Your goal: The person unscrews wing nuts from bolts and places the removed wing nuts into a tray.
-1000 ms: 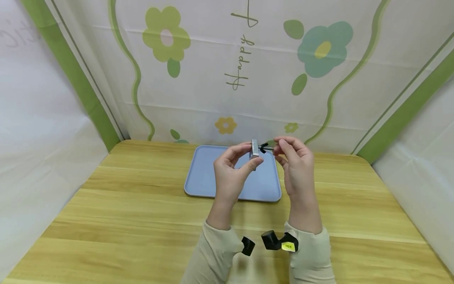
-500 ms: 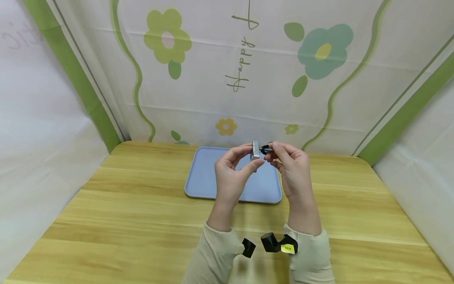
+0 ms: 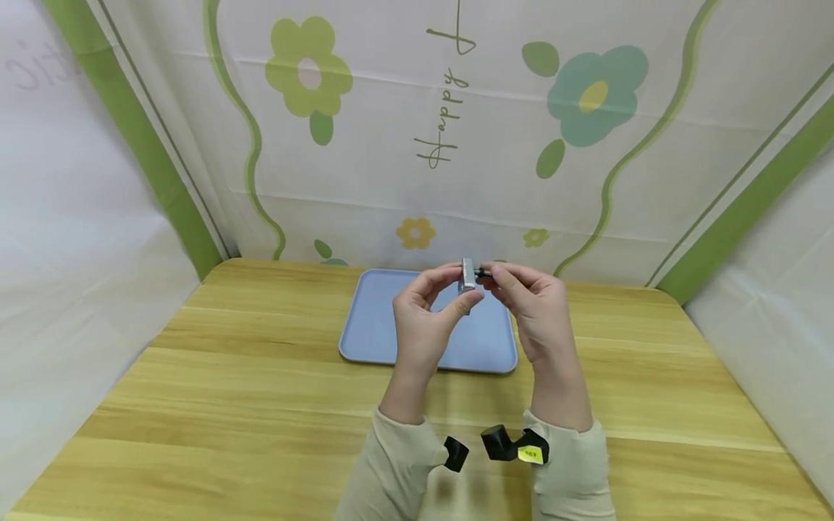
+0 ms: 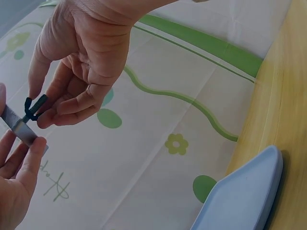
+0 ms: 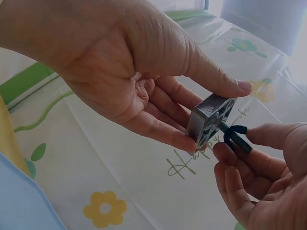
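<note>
In the head view my left hand (image 3: 420,322) grips a small silver square metal block (image 3: 468,275) between thumb and fingers, raised over the tray. The right wrist view shows the block's open, webbed face, from which a threaded bolt (image 5: 242,143) sticks out. A dark wing nut (image 5: 229,135) sits on that bolt, a short way out from the block. My right hand (image 3: 544,315) pinches the wing nut by its wings, thumb and fingertips on either side. From the head, the right fingers hide most of the nut and bolt.
Below the hands a light blue tray (image 3: 368,333) lies at the back of the wooden table (image 3: 260,405). Behind it hangs a white cloth (image 3: 371,159) printed with flowers. Black camera mounts (image 3: 498,443) sit at both sleeve cuffs.
My right hand has moved left along the bolt, closer to the block, and its fingers now cover the wing nut that showed before. The left hand and block have hardly moved.
</note>
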A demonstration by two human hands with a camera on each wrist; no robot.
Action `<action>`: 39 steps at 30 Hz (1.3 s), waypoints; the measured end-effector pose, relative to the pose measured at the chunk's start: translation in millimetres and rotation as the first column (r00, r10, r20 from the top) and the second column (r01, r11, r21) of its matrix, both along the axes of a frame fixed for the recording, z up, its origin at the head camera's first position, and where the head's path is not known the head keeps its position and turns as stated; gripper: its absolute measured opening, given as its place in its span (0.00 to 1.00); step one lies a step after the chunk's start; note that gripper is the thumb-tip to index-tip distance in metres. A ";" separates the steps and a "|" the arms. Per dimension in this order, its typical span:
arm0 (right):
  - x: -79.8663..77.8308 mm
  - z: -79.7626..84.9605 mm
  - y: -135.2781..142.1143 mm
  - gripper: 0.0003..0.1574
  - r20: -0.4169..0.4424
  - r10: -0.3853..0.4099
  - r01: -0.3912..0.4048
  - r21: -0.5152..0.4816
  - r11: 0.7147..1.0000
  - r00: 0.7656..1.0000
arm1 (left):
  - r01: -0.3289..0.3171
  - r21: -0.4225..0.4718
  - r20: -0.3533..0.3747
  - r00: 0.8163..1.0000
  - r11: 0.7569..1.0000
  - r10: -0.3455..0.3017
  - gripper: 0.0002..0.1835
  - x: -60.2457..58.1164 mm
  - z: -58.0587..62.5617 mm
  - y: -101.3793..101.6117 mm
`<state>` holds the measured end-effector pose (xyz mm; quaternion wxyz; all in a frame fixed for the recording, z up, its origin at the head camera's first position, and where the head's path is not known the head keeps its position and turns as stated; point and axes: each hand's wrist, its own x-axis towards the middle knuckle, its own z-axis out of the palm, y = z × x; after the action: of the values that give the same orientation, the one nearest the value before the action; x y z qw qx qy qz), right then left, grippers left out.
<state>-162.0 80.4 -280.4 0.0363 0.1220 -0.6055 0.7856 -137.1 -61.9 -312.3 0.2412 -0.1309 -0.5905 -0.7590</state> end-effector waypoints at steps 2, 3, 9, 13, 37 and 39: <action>-0.4 0.0 0.8 0.14 -0.019 0.010 -0.010 0.003 1.000 1.000 | -0.004 -0.003 -0.002 1.000 1.000 0.004 0.18 -0.1 0.3 -0.2; -0.7 0.0 1.0 0.15 -0.029 0.014 -0.014 0.001 1.000 0.999 | -0.005 -0.005 -0.002 1.000 1.000 0.005 0.18 -0.2 0.5 -0.3; -1.9 -0.6 0.6 0.22 -0.087 0.004 -0.004 0.006 1.000 0.996 | -0.005 -0.014 0.000 1.000 1.000 0.005 0.18 0.2 1.9 -0.4; -2.0 -1.3 -0.7 0.24 -0.129 -0.007 0.009 0.020 1.000 0.992 | -0.006 -0.012 -0.001 1.000 1.000 0.006 0.18 0.1 2.5 -0.3; 1.3 2.3 0.1 0.13 -0.042 -0.094 0.093 -0.020 0.995 0.995 | -0.003 -0.003 0.013 1.000 1.000 0.003 0.19 0.4 1.2 0.2; 1.9 2.7 0.5 0.15 -0.013 -0.095 0.095 0.004 0.995 0.995 | -0.001 -0.004 0.016 1.000 1.000 0.001 0.19 1.0 1.2 0.2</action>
<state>-160.1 80.9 -277.8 0.0775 0.0981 -0.6120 0.7809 -136.1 -61.7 -311.1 0.2366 -0.1250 -0.5940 -0.7587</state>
